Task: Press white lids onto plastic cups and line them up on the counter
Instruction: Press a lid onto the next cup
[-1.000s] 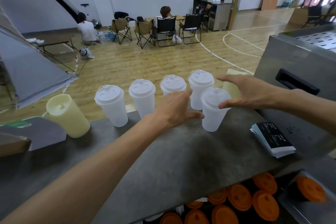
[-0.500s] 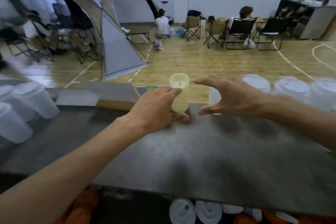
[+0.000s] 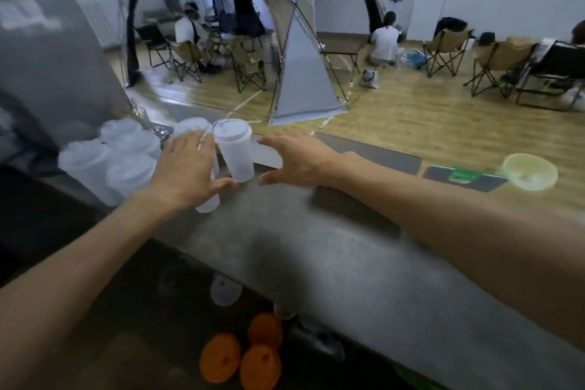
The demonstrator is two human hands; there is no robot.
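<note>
Grey counter [image 3: 316,247] runs across my view, with a wooden gym floor, a grey tent and folding chairs beyond it. Near the counter's far left edge stands the lidded cup [image 3: 235,150] I am watching — translucent, frosted plastic with a white lid seated on top. Its long axis runs base to lid and leans a little, the lid end tipped up and to the left, the narrower base resting on the counter. My left hand [image 3: 186,169] lies flat over a second cup [image 3: 207,199], fingers fairly straight and spread, the thumb reaching right to the base of the lidded cup; that second cup is mostly hidden under my palm, only its bottom and a bit of lid showing. My right hand [image 3: 296,160] hovers just right of the lidded cup, fingers relaxed and apart from it, holding nothing. To the left sits a cluster of lidded cups [image 3: 123,161], smeared by motion blur — I cannot count them surely. Far right, a yellowish cup [image 3: 530,171] stands blurred. Below the counter, orange lids [image 3: 243,355] show dimly.
</note>
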